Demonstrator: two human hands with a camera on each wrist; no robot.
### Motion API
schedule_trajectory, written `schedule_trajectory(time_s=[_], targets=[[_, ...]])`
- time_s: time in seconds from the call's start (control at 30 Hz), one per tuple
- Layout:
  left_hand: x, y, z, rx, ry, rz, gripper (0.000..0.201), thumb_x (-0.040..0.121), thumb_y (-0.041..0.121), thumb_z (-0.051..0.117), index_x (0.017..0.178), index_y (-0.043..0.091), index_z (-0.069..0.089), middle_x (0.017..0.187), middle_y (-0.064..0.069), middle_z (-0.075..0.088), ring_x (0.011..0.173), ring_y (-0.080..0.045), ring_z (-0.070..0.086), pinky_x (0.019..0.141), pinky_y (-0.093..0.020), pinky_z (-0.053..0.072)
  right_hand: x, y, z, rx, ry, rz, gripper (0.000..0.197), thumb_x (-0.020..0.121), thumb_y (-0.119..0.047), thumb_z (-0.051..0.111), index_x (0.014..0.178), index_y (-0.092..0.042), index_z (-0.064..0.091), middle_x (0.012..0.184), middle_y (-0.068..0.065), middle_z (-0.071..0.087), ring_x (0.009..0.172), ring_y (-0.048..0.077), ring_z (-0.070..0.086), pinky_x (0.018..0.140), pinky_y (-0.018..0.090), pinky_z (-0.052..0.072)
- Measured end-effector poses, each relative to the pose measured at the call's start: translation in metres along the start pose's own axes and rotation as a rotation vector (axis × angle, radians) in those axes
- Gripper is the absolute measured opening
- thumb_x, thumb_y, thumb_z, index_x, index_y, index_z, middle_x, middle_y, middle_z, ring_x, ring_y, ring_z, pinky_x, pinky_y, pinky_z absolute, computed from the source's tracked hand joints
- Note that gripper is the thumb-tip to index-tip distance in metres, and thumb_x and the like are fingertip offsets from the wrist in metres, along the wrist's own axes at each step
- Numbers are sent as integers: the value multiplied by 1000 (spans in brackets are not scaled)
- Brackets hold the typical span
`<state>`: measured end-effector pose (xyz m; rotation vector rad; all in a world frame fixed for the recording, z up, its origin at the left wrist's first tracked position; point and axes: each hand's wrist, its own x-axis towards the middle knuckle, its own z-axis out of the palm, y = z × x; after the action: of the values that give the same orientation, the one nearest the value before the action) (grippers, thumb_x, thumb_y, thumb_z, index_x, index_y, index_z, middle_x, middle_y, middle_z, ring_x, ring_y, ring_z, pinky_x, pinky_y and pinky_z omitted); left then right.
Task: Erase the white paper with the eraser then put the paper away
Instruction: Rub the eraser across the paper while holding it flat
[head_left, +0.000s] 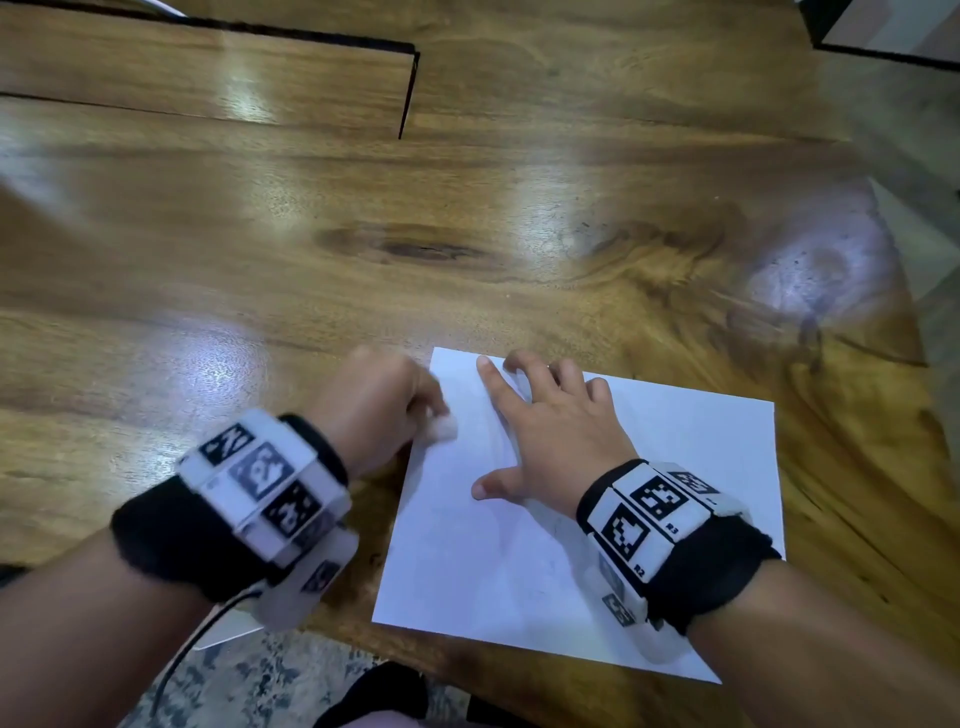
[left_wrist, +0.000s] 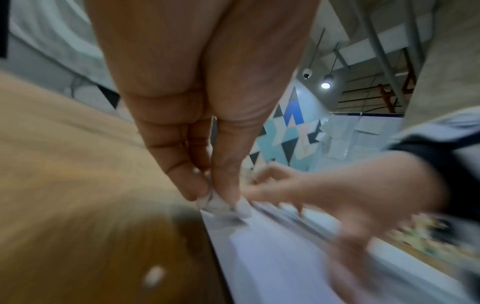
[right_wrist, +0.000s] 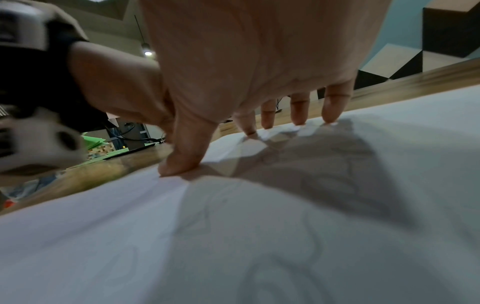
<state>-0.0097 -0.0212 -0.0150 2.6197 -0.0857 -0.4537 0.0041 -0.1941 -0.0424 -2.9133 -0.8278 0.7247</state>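
Note:
A white sheet of paper (head_left: 649, 519) lies on the wooden table (head_left: 363, 234) near its front edge, with faint pencil lines on it (right_wrist: 285, 236). My left hand (head_left: 384, 405) pinches a small white eraser (head_left: 444, 428) between thumb and fingers and holds it against the paper's left edge (left_wrist: 223, 205); it is blurred by motion. My right hand (head_left: 550, 431) lies spread flat on the sheet, its fingertips (right_wrist: 330, 119) and thumb pressing the paper down.
A raised wooden panel (head_left: 208, 78) stands at the far left of the table. The table's right edge (head_left: 914, 364) curves close to the paper. Patterned floor (head_left: 249, 686) shows below the front edge.

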Motion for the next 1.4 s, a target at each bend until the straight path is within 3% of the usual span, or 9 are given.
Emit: schedule_trajectory(time_s=[0.13,0.3,0.43,0.63,0.77,0.87,1.0,1.2,1.4], targets=[[29,4,-8,-12,102,-58,15,77,19,68,91,12,69,69,0,56,69,-15,51,66,-22,39,0,-1,0,3,-4,5,112,68,-73,59,149,-32,-6,146,-8,7,123,23,18,99,36,22],[-20,-4,10,6,-25,29,11,76,25,71,70,15,68,58,8,52,56,-7,45,51,-13,30,0,0,-1,3,-7,-4,112,68,-74,59,149,-31,-6,147,-7,6,124,22,18,98,36,22],[-11,-2,1,-25,-15,-3,3,76,17,70,78,20,71,63,4,58,62,-12,51,51,-8,35,0,-1,-1,12,-3,-4,112,68,-73,60,149,-31,-5,147,-8,6,123,22,17,98,36,22],[22,9,-5,35,63,-60,12,80,19,64,90,13,67,76,-2,57,73,-17,50,65,-23,36,0,-1,0,9,-1,5,112,69,-73,60,149,-31,-6,145,-8,7,123,21,17,99,36,22],[-18,1,8,9,-83,6,6,76,24,71,73,20,68,68,2,59,67,-15,53,54,-15,32,0,0,-1,9,-3,-4,112,68,-74,59,149,-31,-5,147,-7,6,124,22,18,98,36,22],[-8,1,0,-15,-55,-18,8,77,17,69,83,20,71,68,5,60,62,-8,50,52,-4,33,0,0,0,9,0,-1,112,68,-73,60,149,-32,-5,147,-8,6,123,22,17,98,36,22],[23,7,-9,6,94,-70,12,78,13,66,90,14,67,73,0,58,72,-15,52,64,-22,37,0,-1,0,12,-2,5,112,68,-73,60,149,-32,-6,145,-8,7,122,21,17,98,36,21],[1,0,-5,66,-203,9,5,74,18,71,77,22,70,63,11,59,60,-2,49,53,-8,34,0,0,0,12,4,0,112,68,-73,60,149,-32,-5,146,-8,6,122,22,18,98,36,22],[31,9,-7,-41,78,-78,12,76,10,65,88,12,66,64,2,57,66,-15,50,63,-24,36,-1,0,1,19,10,0,112,68,-72,61,149,-32,-5,146,-8,7,123,23,18,99,36,21]])
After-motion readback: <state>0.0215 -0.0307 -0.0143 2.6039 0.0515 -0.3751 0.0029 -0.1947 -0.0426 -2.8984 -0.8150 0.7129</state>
